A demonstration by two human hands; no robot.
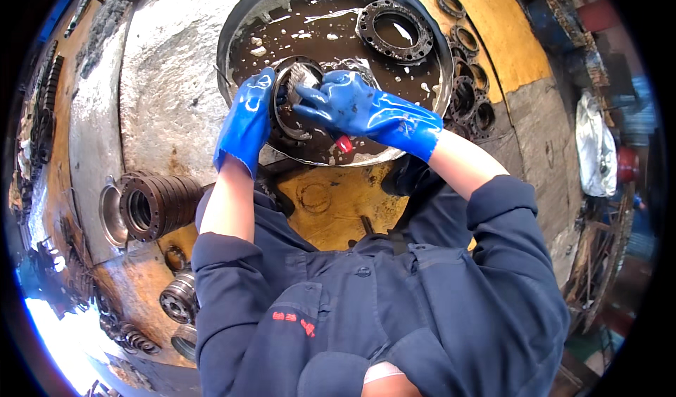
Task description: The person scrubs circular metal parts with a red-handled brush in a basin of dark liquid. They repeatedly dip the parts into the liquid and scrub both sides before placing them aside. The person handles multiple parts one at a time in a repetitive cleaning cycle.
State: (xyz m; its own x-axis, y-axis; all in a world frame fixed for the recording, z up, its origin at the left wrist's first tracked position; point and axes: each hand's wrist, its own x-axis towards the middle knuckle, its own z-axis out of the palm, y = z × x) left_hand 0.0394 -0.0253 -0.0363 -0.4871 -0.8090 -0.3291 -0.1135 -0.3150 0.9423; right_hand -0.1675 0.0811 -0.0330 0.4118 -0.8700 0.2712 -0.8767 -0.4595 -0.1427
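Both my hands wear blue rubber gloves and are over a round metal basin (227,41) of dirty brown liquid. My left hand (248,119) grips the left side of a dark metal ring (285,131), which is held tilted near the basin's front. In my right hand (359,108) is a brush (303,79) with pale bristles against the ring's inner side. A red end, seemingly its handle, pokes out below the glove. Further back in the liquid lies a bolt-holed flange ring (421,38), touched by neither hand.
Several greasy rings (462,100) lie right of the basin. To the left stand a row of stacked flanges (172,203) and, nearer me, a cylindrical metal part (179,298). A white bag (595,147) is at the far right. Metal parts line the left edge.
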